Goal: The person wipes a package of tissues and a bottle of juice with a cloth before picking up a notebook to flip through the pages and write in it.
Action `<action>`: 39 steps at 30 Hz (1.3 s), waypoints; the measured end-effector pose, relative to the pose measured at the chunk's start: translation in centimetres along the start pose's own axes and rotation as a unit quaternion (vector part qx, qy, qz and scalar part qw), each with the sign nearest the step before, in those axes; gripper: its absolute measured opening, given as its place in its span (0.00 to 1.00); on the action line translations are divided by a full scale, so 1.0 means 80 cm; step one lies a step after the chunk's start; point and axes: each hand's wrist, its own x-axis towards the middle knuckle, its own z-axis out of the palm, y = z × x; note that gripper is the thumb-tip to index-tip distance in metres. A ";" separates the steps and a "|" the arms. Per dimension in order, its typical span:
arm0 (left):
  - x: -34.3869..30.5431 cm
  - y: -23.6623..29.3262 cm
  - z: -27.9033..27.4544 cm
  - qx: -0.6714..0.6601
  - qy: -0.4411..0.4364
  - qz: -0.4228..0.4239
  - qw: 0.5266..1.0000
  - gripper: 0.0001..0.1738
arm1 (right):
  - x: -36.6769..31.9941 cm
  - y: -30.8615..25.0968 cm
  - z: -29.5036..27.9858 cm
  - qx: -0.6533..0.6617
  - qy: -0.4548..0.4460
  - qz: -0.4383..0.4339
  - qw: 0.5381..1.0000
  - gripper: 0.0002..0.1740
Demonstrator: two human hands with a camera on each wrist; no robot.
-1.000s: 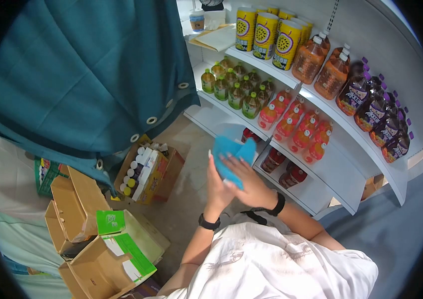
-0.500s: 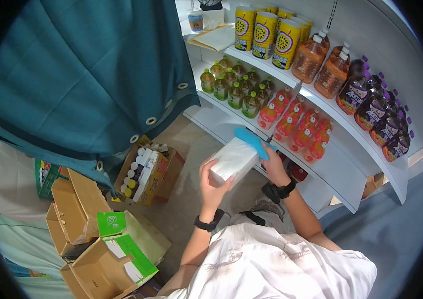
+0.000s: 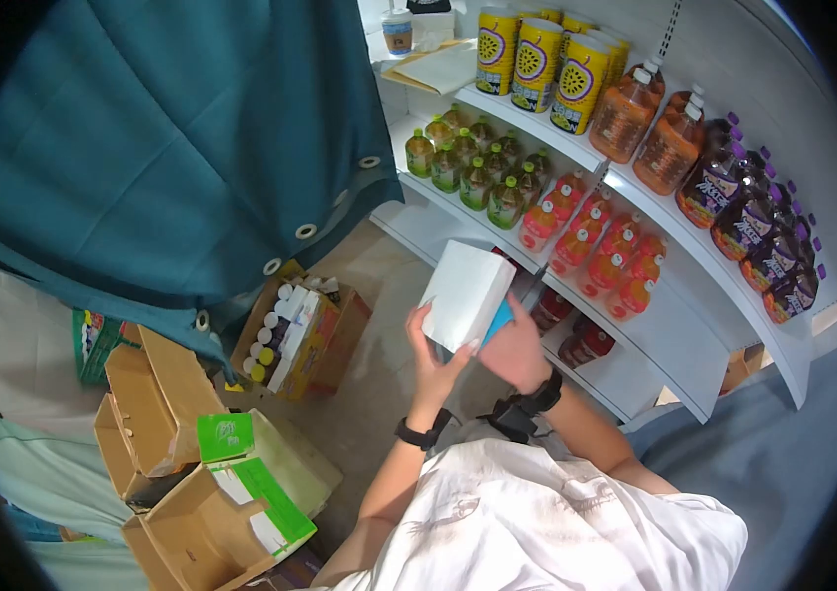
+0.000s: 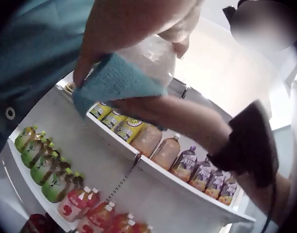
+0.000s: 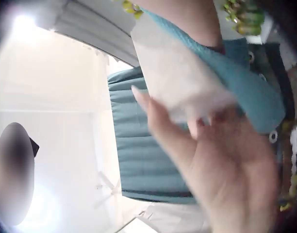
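A white block-shaped pack (image 3: pixel 469 295) is held up in front of the body. My left hand (image 3: pixel 433 364) grips its near end, with the thumb on one side and fingers on the other; the right wrist view shows this left hand (image 5: pixel 226 160) at the pack's lower end. Along the pack's right side, my right hand (image 3: pixel 515 353) holds a blue cloth (image 3: pixel 500 319) against it. That hand is blurred and its fingers are mostly hidden. In the left wrist view the cloth (image 4: pixel 117 80) drapes over the pack.
Shelves (image 3: pixel 576 148) at the right carry yellow cans (image 3: pixel 532 64), green-capped bottles (image 3: pixel 474 182), pink bottles (image 3: pixel 596 246) and purple-capped bottles (image 3: pixel 753 227). Open cardboard boxes (image 3: pixel 157 414) stand at the lower left, near a filled carton (image 3: pixel 305 340). A teal curtain (image 3: pixel 172 128) hangs on the left.
The blue cloth covered the pack's top under the right hand at first, then moved to its far right edge, and now lies along the right side. The pack has turned more upright in view.
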 end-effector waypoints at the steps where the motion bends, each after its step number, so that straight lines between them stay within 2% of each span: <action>1: -0.001 -0.007 0.001 0.004 0.009 0.006 1.000 0.42 | 0.000 0.013 -0.009 0.017 -0.009 0.028 0.999 0.27; 2: -0.002 -0.013 0.000 0.008 0.017 0.012 1.000 0.43 | 0.001 0.026 -0.026 0.022 -0.067 0.049 0.996 0.26; 5: 0.003 -0.001 -0.011 0.124 0.006 0.012 0.992 0.42 | 0.000 0.044 -0.031 0.031 0.001 0.092 0.995 0.26; 8: 0.000 -0.002 -0.013 0.116 0.016 -0.021 0.993 0.43 | 0.006 0.023 -0.055 -0.052 0.029 0.062 0.996 0.26; 11: 0.001 0.011 -0.010 0.151 0.013 0.013 0.988 0.47 | 0.005 0.005 -0.003 0.012 0.032 0.070 0.997 0.27; 14: 0.002 0.021 -0.006 0.192 0.004 0.046 0.980 0.50 | 0.006 -0.005 0.006 -0.014 0.006 0.027 1.000 0.27; 17: -0.004 0.017 -0.007 0.285 0.018 0.090 0.954 0.47 | 0.009 -0.019 -0.006 -0.076 0.023 0.002 0.997 0.27; 18: -0.004 0.016 -0.006 0.215 0.009 0.067 0.974 0.46 | 0.008 -0.018 -0.004 -0.149 0.032 -0.022 0.988 0.27; 21: -0.008 0.008 -0.007 0.027 -0.026 -0.010 0.999 0.42 | -0.001 -0.007 0.002 -0.375 0.042 -0.099 0.921 0.27; 23: -0.016 0.001 -0.016 -0.063 -0.058 -0.069 0.994 0.40 | -0.005 0.008 0.007 -0.532 0.024 -0.152 0.833 0.27; 24: -0.021 0.013 -0.015 -0.145 -0.012 -0.119 0.982 0.37 | -0.006 0.012 0.009 -0.608 -0.003 -0.171 0.775 0.31; 27: -0.026 -0.009 -0.036 -0.214 0.051 -0.153 0.963 0.34 | -0.006 0.045 0.002 -0.536 0.029 -0.220 0.814 0.32; 28: -0.029 -0.004 -0.035 -0.202 0.058 -0.125 0.970 0.31 | -0.004 0.055 -0.003 -0.442 0.026 -0.212 0.871 0.31; 31: -0.030 -0.002 -0.050 -0.202 0.071 -0.138 0.967 0.32 | 0.001 0.073 -0.012 -0.242 0.060 -0.157 0.956 0.30; 34: -0.036 0.005 -0.068 -0.258 0.077 -0.156 0.950 0.35 | 0.004 0.078 -0.004 -0.129 0.054 -0.083 0.987 0.27; 39: -0.044 0.025 -0.098 -0.193 0.039 -0.145 0.970 0.37 | 0.023 0.089 -0.009 -0.065 0.042 0.017 0.997 0.25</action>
